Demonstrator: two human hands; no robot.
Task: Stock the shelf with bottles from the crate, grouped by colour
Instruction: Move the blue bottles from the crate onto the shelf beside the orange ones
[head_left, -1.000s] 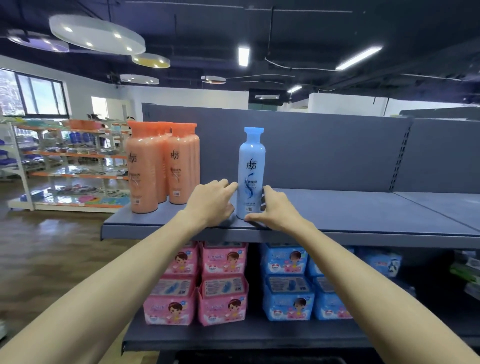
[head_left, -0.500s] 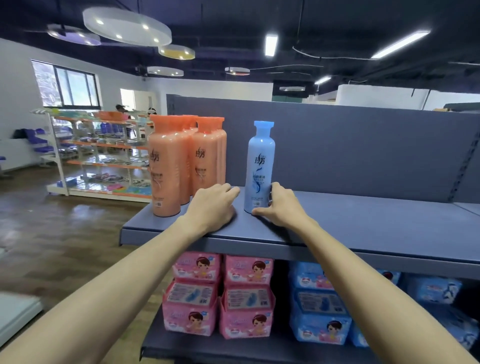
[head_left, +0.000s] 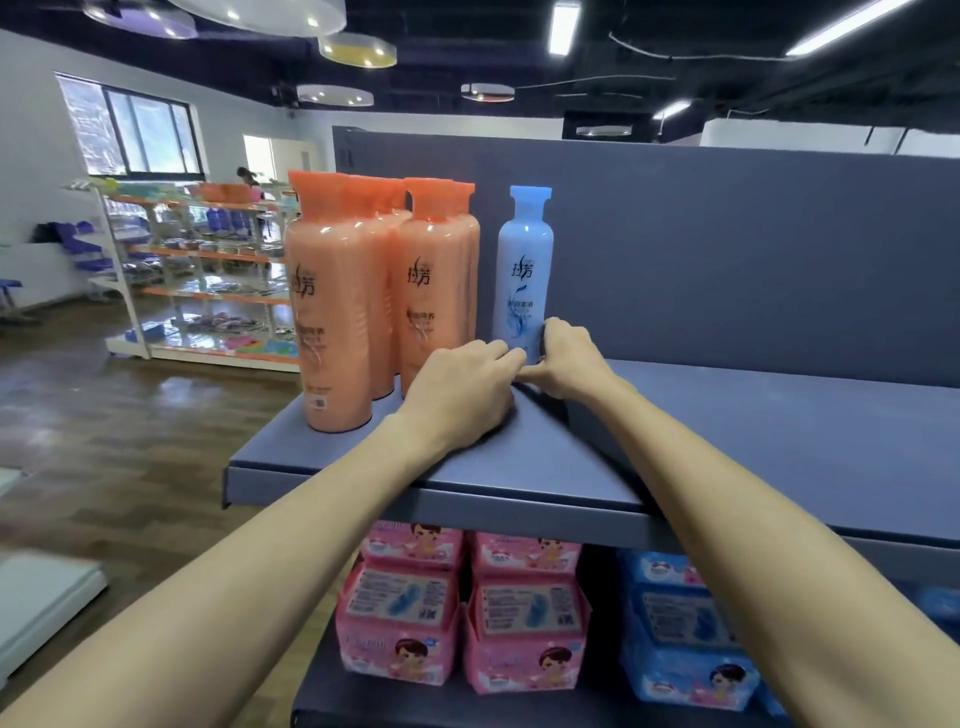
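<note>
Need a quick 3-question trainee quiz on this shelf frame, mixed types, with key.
1. True or false: the tall light-blue plastic bottle lies on its side.
2. Which hand touches that bottle near its base: A left hand, B right hand, C both?
3. Fill in: the orange plastic bottles stand to the ___ of the blue one on the grey metal shelf.

Key: 1 false, it stands upright. 2 C. 3 left.
</note>
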